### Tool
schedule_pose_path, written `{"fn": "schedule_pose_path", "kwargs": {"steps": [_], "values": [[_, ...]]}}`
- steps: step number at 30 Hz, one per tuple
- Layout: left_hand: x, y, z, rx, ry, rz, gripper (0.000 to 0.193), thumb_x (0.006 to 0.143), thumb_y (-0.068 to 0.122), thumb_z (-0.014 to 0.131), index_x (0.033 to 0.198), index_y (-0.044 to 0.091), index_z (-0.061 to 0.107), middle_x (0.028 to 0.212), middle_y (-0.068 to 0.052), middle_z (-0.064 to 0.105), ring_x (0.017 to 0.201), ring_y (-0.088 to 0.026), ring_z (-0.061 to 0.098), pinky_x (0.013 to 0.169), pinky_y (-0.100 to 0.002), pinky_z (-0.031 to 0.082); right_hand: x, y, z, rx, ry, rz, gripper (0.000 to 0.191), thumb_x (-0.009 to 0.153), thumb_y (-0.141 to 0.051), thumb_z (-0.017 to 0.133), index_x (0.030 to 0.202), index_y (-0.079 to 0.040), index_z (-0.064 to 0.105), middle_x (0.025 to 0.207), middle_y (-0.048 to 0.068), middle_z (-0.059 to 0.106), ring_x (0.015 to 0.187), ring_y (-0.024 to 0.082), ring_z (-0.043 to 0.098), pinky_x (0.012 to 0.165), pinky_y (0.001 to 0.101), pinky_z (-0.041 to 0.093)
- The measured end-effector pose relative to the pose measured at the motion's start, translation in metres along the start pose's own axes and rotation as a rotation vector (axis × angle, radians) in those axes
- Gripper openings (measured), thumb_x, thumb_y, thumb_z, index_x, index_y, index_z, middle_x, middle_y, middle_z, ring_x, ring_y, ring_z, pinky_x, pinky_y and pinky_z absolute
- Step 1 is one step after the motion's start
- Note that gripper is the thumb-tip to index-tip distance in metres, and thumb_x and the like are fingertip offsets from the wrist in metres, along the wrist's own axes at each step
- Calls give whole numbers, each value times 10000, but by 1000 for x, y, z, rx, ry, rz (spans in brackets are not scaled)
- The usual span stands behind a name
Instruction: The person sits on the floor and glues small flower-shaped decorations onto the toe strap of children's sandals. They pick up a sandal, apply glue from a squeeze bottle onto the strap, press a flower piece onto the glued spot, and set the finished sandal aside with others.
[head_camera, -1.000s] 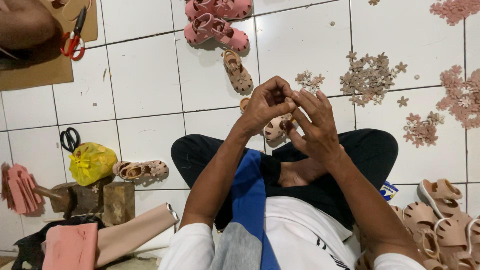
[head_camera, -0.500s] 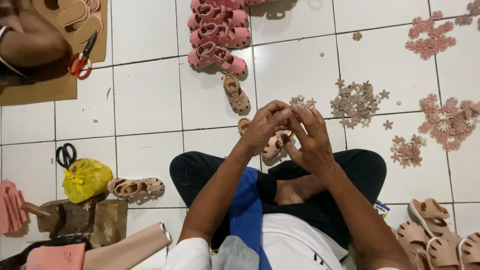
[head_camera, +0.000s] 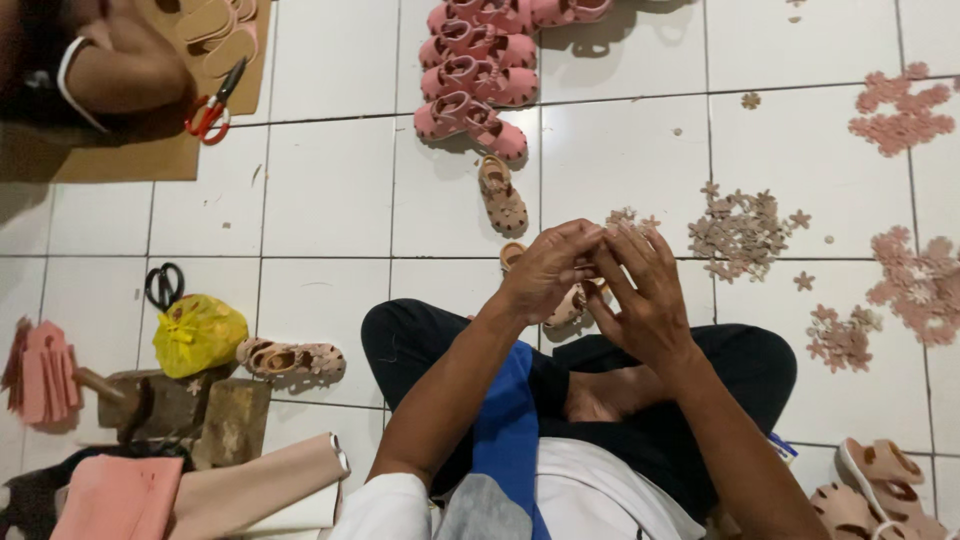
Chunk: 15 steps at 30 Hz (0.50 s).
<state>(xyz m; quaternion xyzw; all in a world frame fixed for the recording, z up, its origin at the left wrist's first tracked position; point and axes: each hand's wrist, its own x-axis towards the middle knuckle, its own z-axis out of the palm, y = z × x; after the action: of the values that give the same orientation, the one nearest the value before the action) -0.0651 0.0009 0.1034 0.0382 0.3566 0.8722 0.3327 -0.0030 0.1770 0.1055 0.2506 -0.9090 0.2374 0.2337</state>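
Observation:
My left hand (head_camera: 545, 272) and my right hand (head_camera: 648, 300) meet in front of me above my crossed legs. Their fingertips pinch together on something small that the fingers hide. Just under the hands a small beige sandal (head_camera: 568, 306) lies by my knee, mostly covered. Another beige sandal (head_camera: 502, 196) lies on the white tiles a little farther out. A heap of beige flower-shaped cutouts (head_camera: 742, 232) sits right of the hands.
A row of pink sandals (head_camera: 470, 75) lies ahead. Pink flower cutouts (head_camera: 915, 285) are at the right. Black scissors (head_camera: 163, 285), a yellow bag (head_camera: 197, 335), a beige sandal pair (head_camera: 292, 358) and wooden blocks (head_camera: 185, 408) are at the left. Another person's arm (head_camera: 120, 65) rests beside red scissors (head_camera: 210, 110) on cardboard.
The view has tilted, so the floor items sit lower in the picture. My hands stay joined at the fingertips, with small finger movements only.

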Motion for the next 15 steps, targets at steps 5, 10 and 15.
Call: {"fn": "schedule_pose_path", "kwargs": {"steps": [5,10,15], "values": [[-1,-3,-2,0,-9,61,216,1087,283,642,1039,73,665,887,21,602,812,-65,572,812,-228,515,4,-3,3,-26,-5,-22,669,871,-177,794,1475,-42,539,1546,135,451,1446,301,473,1233,566,335],[-7,-3,0,50,57,35,324,1063,359,593,1088,49,686,956,-27,684,886,-94,653,830,-246,548,8,-19,-9,-1,-22,65,705,890,-164,773,1525,-42,494,1561,137,452,1448,289,483,1242,549,343],[-14,0,9,271,138,177,289,1081,283,582,1104,10,674,1005,-60,707,921,-109,667,880,-273,574,7,-30,-31,947,97,578,637,959,-198,689,1531,-24,470,1554,174,485,1408,316,539,1209,485,428]]}}
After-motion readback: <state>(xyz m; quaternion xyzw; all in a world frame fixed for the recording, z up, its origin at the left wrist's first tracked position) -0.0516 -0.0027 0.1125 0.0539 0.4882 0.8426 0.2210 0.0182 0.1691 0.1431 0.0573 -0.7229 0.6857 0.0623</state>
